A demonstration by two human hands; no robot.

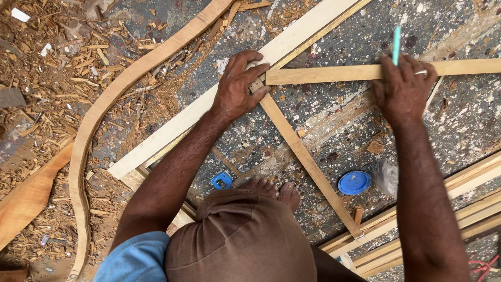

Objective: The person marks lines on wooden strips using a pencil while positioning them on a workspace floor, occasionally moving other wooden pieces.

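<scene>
Head view: the left hand [239,86] is spread flat and pressed down where three thin wooden strips meet — the long pale batten [209,104] running diagonally toward the upper edge of the paint-spattered floor [323,120], the horizontal strip [334,73] and the slanted strip [308,162]. Nothing is grasped by it; the fingers are laid open over the joint, seemingly so that the ends are kept from shifting. The right hand [404,86] is rested on the horizontal strip farther toward the right edge, and a turquoise pencil [396,44] is pinched upright in its fingers, tip down at the wood. A curved wooden piece [88,130] lies among shavings at the left edge. A blue lid [354,183] and a small blue tape measure [221,180] are seen near the bare feet [271,190] — well apart from both hands.
</scene>
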